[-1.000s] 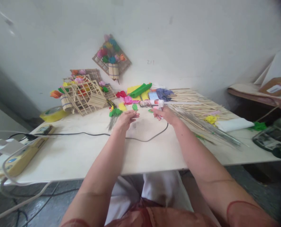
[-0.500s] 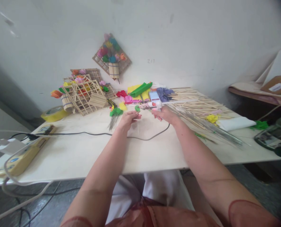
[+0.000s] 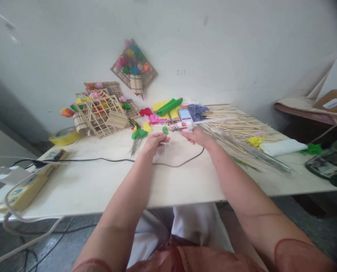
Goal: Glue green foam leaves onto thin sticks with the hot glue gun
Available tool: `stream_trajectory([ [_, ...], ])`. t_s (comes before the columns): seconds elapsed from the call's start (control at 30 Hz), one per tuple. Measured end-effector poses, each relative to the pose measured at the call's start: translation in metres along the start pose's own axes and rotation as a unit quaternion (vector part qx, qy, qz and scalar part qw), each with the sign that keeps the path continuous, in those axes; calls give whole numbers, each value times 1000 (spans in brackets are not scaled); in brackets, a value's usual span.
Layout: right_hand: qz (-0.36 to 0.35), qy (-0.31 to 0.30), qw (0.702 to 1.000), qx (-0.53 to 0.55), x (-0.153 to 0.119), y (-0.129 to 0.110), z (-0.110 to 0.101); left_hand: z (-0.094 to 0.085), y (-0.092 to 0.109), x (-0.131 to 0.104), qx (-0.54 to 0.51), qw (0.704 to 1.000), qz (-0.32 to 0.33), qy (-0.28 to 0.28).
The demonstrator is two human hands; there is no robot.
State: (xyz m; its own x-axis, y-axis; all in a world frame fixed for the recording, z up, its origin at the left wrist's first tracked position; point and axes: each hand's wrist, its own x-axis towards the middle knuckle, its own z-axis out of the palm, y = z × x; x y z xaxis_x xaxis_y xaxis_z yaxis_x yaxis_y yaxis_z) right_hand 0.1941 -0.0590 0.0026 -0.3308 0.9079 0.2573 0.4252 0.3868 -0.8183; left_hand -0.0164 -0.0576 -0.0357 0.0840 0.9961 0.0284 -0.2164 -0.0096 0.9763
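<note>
Above tabletop (image 3: 185,185), left hand (image 3: 155,142) pinches rounded green paper (image 3: 165,129); right hand (image 3: 198,137) grips glue gun (image 3: 187,125).

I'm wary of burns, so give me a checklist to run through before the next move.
1. Green paper piece held by the left hand: ok.
2. Glue gun gripped in the right hand: ok.
3. Left hand well away from the nozzle: not ok, close by.
4. Black cord clear of the left forearm: not ok, runs beneath it.
5. Heat of the nozzle: cannot tell.
</note>
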Motion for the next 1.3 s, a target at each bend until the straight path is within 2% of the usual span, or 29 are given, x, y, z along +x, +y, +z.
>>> stream_trajectory([
  [0.43,17,9,1000,-15,-6,-16,-2,0,-1,0,-2,1000,-7,-5],
  [0.83,-1,2,1000,-18,-6,-12,-3,-1,-1,2,-10,1000,-1,-3],
  [1.3,13,9,1000,-12,-5,-14,-1,-2,-3,3,0,1000,-4,-8],
])
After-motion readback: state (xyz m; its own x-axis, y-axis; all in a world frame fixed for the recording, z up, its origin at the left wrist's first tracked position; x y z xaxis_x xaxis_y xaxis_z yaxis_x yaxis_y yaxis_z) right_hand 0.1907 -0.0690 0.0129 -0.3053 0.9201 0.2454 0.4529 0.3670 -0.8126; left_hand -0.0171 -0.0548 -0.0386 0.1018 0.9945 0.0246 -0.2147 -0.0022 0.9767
